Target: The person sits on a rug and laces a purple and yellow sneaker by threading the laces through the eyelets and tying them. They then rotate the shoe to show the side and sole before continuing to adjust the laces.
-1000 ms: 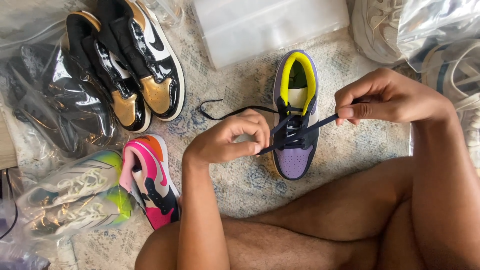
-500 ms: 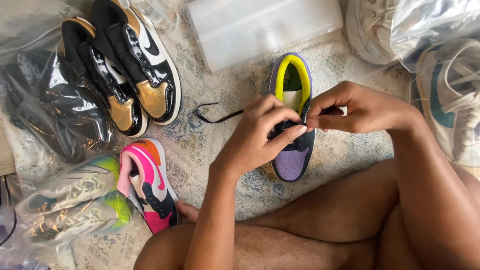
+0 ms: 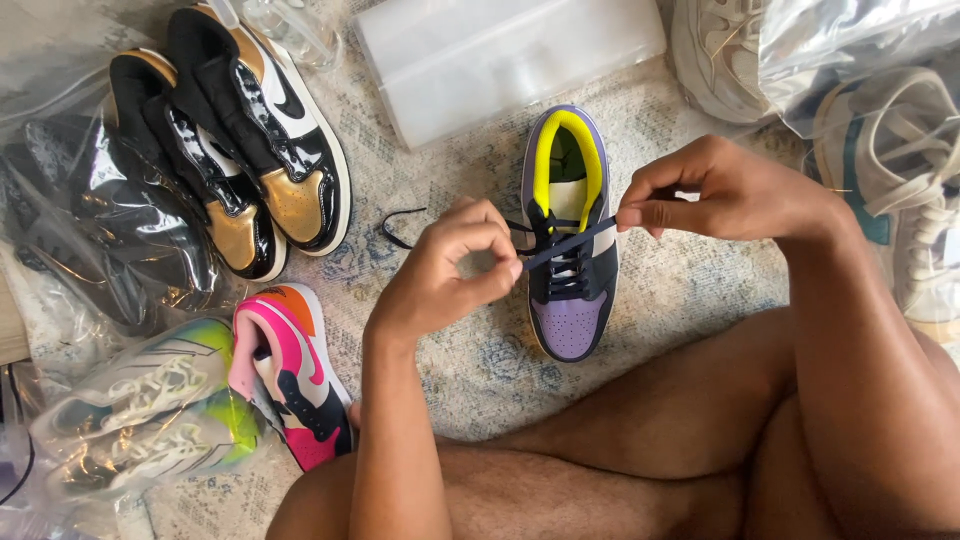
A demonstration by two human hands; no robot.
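A purple and black sneaker with a yellow lining lies on the patterned rug, toe toward me. Its dark lace stretches taut across the tongue. My left hand pinches one end of that stretch at the shoe's left side. My right hand pinches the other end just right of the shoe's collar. A loose lace end trails left on the rug. My bare legs cross the bottom of the view.
A black, white and gold pair of sneakers lies at upper left beside crinkled plastic bags. A pink and orange sneaker and bagged pale shoes sit lower left. A translucent plastic box is at the top; white sneakers are right.
My hands were close together over the shoe half a second ago. They have drawn apart, the right hand moving right, pulling the lace taut between them.
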